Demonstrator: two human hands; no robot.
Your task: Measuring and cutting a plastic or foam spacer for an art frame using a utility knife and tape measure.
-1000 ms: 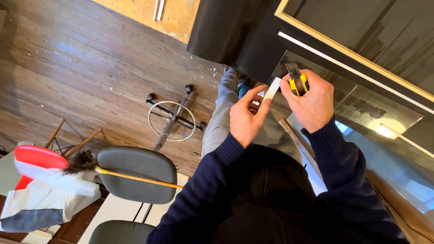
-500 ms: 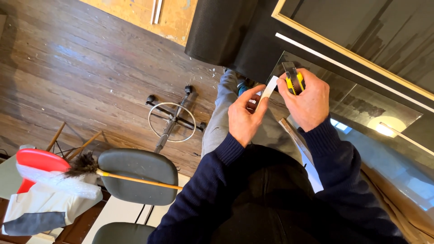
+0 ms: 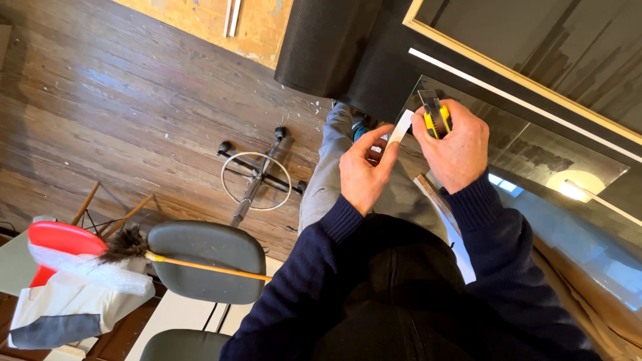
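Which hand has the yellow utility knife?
The right hand grips the yellow-and-black utility knife. The left hand pinches a thin white strip instead.

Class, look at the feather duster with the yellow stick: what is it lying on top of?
The feather duster rests across a grey stool seat, its stick passing over the seat, its feathers by a red board. The seat hides most of the stool's base.

Navy ribbed sleeves (image 3: pixel 321 267), grey trousers (image 3: pixel 328 180)

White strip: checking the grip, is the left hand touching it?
Touching: head view shows left hand fingers pinching the white strip.
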